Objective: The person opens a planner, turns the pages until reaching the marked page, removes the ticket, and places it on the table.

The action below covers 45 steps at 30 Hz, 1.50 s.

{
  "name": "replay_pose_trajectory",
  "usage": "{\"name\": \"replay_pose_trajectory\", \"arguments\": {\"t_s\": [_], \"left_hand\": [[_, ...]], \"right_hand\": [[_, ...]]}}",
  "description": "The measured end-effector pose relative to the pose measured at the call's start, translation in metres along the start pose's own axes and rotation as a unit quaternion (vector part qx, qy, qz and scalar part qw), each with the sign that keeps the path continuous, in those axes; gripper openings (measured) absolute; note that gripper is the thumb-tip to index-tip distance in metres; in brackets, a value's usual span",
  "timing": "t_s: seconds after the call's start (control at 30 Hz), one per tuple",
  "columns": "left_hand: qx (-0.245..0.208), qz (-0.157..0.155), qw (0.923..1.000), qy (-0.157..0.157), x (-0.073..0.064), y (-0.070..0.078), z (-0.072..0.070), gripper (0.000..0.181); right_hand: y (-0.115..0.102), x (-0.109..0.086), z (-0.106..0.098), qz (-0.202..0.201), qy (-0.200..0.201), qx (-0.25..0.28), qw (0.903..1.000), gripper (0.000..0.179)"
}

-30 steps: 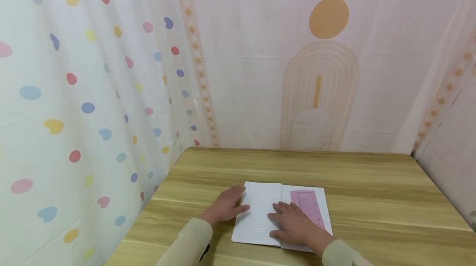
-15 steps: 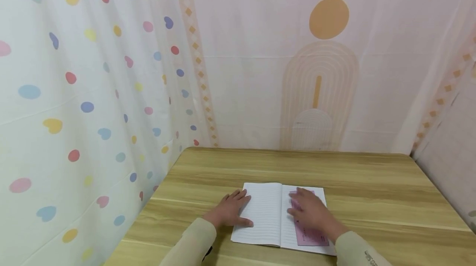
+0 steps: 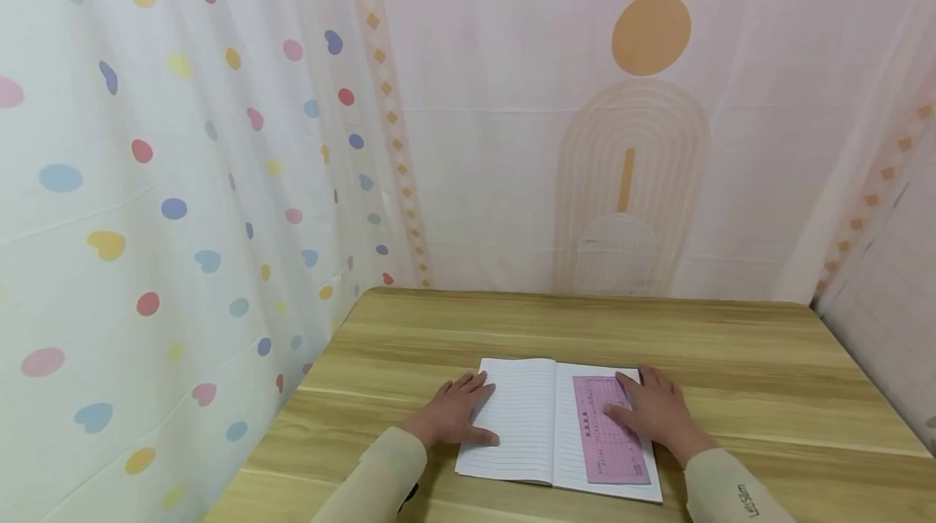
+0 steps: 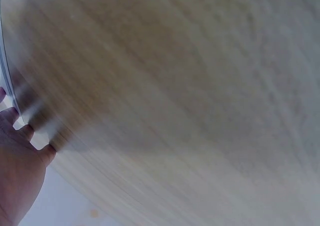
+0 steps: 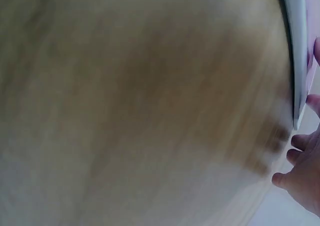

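An open notebook [image 3: 512, 425] with lined white pages lies flat on the table. On its right page is a pink printed slip [image 3: 610, 454], set slightly askew. My left hand [image 3: 452, 416] rests at the notebook's left edge, fingers spread and thumb over the page. At the right edge lies my right hand [image 3: 660, 411], its thumb and index finger reaching over the pink slip. In the left wrist view the left hand [image 4: 20, 161] shows beside the notebook edge [image 4: 7, 71]. The right wrist view has the right hand's fingers [image 5: 280, 180] partly beyond the notebook edge [image 5: 299, 51].
The wood-grain table [image 3: 424, 328] extends behind and to both sides of the notebook. A dotted curtain [image 3: 183, 182] hangs along the left, and a patterned curtain [image 3: 497, 182] hangs behind the table.
My right hand has moved right from the notebook's middle, across the pink slip, to the right edge, uncovering most of the slip. My left hand has shifted only slightly at the left edge.
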<state>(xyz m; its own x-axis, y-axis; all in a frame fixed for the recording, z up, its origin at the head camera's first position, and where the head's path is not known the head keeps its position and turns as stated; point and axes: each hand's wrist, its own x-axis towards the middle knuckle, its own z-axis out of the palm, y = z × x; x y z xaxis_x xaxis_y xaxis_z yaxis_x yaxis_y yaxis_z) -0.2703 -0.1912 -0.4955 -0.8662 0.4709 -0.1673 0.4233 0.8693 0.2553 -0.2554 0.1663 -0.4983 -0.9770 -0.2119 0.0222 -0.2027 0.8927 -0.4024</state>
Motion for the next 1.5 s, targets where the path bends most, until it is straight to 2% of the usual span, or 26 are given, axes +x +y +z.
{"name": "replay_pose_trajectory", "arguments": {"t_s": [0.17,0.37,0.6,0.67,0.77,0.97,1.1,1.33,1.5], "left_hand": [[0.003,0.002,1.0,-0.001,0.001,0.001,-0.001,0.094],[0.011,-0.001,0.9999,0.0,0.0,0.001,0.0,0.094],[0.007,0.0,1.0,-0.001,-0.001,0.002,-0.001,0.093],[0.006,0.0,1.0,-0.002,-0.001,0.003,-0.001,0.093],[0.007,-0.001,1.0,-0.002,-0.001,0.003,-0.002,0.093],[0.009,-0.005,0.9999,-0.003,-0.001,0.003,-0.001,0.093],[0.006,-0.005,1.0,-0.004,0.0,0.004,-0.001,0.093],[-0.002,-0.004,1.0,-0.007,0.002,0.003,-0.003,0.093],[-0.006,-0.006,0.9999,-0.008,0.002,0.002,-0.003,0.094]], "right_hand": [[0.002,-0.003,-0.003,0.002,0.005,0.002,1.0,0.071],[0.004,-0.002,-0.003,-0.013,0.029,0.006,0.9995,0.057],[0.013,0.004,0.002,-0.038,0.092,0.024,0.9947,0.035],[0.014,0.004,0.0,-0.027,0.104,0.058,0.9925,0.031],[0.014,0.003,-0.006,0.008,0.096,0.124,0.9876,0.033],[0.021,-0.002,-0.024,0.083,0.057,0.195,0.9756,0.054],[0.036,-0.007,-0.036,0.122,0.037,0.212,0.9689,0.063],[0.066,-0.021,-0.055,0.161,0.027,0.218,0.9623,0.073],[0.083,-0.033,-0.064,0.167,0.035,0.198,0.9653,0.079]]}}
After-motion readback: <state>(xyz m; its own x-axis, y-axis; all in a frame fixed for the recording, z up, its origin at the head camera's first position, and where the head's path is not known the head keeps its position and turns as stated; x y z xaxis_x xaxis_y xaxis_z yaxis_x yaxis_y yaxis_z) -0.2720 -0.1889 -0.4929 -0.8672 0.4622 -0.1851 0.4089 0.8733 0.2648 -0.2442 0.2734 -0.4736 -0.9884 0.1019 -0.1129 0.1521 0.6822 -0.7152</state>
